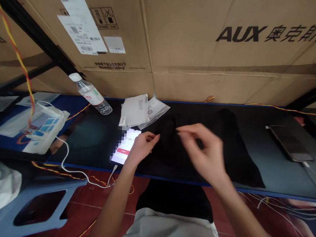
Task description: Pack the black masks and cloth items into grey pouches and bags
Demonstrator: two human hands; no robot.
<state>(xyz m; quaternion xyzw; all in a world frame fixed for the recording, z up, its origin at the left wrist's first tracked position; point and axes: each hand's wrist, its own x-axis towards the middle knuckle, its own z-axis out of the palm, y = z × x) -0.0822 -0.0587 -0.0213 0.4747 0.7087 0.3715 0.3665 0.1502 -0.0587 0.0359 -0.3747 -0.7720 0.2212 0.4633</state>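
Observation:
Black cloth (236,153) lies on the dark table, hard to tell apart from the surface. Over its left part, my left hand (146,143) has thumb and fingers pinched together; whatever is between them blends into the black. To the right, my right hand (203,148) is raised over the cloth, thumb and index fingertips close together, slightly blurred. Anything between those tips is too small to make out. A lit phone (125,147) showing a timer lies just left of my left hand, partly covered by it.
Behind the hands lie white paper packets (137,111) and a water bottle (94,96). A power strip (47,132) with cables sits at left. Another phone (291,142) is on the right. Large cardboard boxes (184,44) stand along the back; a blue stool (43,204) is lower left.

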